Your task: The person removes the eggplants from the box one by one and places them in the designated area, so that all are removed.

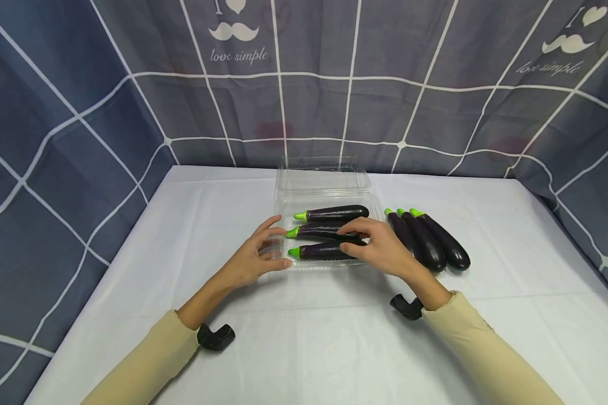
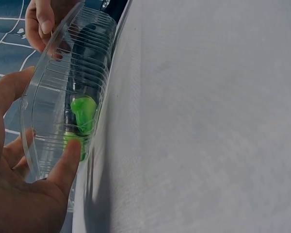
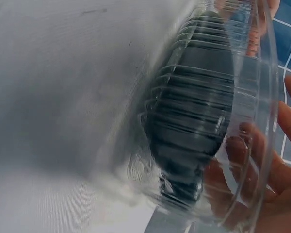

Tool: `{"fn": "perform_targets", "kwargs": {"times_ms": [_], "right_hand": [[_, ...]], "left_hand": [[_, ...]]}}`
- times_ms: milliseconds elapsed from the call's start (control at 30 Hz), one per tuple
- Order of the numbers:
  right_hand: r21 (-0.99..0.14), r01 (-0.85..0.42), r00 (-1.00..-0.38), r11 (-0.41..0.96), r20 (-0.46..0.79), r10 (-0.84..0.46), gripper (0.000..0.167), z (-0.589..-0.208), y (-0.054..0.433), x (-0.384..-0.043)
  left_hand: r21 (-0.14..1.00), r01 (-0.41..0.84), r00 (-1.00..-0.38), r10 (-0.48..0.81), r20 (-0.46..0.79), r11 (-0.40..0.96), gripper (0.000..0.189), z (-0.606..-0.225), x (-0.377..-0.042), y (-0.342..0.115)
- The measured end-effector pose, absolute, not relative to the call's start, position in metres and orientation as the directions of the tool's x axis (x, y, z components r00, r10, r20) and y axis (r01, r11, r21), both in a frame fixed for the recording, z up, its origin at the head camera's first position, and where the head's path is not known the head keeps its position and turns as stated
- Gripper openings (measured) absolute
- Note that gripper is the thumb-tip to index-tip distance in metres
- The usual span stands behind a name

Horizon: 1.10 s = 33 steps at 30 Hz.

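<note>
Touching the left edge of a clear plastic clamshell box point(image 1: 329, 198) with left hand point(image 1: 253, 253), fingers spread. Curving right hand point(image 1: 377, 247) over the front two of three glossy, dark-purple, green-capped eggplants point(image 1: 316, 231) inside; cannot tell if gripping. On white-clothed bench point(image 1: 294, 349), near right edge of box, three loose eggplants point(image 1: 424, 242).

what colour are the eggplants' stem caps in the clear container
Bright green; the stem caps show best in the head view.
</note>
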State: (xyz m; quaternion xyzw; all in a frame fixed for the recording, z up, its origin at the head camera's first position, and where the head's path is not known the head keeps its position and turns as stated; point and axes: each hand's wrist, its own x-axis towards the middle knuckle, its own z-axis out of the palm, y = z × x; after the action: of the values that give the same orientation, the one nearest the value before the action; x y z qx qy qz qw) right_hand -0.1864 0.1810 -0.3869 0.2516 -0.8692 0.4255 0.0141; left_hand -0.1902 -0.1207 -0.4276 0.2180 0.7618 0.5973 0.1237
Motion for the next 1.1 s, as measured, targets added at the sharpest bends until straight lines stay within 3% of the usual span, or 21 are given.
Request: {"fn": "perform_targets", "kwargs": {"times_ms": [867,1100], "right_hand": [[-0.659,-0.483,-0.804,0.576,0.073,-0.591,0.031,-0.391,0.169,-0.200],[-0.665,-0.555,-0.717,0.500,0.077,-0.693,0.032,-0.395,0.171,-0.203]], "left_hand": [[0.960,0.186,-0.883,0.463,0.071,0.208,0.060,-0.429,-0.192,-0.120],[0.962,0.181,-0.879,0.472,0.066,0.203,0.059,-0.430,-0.190,-0.120]]}}
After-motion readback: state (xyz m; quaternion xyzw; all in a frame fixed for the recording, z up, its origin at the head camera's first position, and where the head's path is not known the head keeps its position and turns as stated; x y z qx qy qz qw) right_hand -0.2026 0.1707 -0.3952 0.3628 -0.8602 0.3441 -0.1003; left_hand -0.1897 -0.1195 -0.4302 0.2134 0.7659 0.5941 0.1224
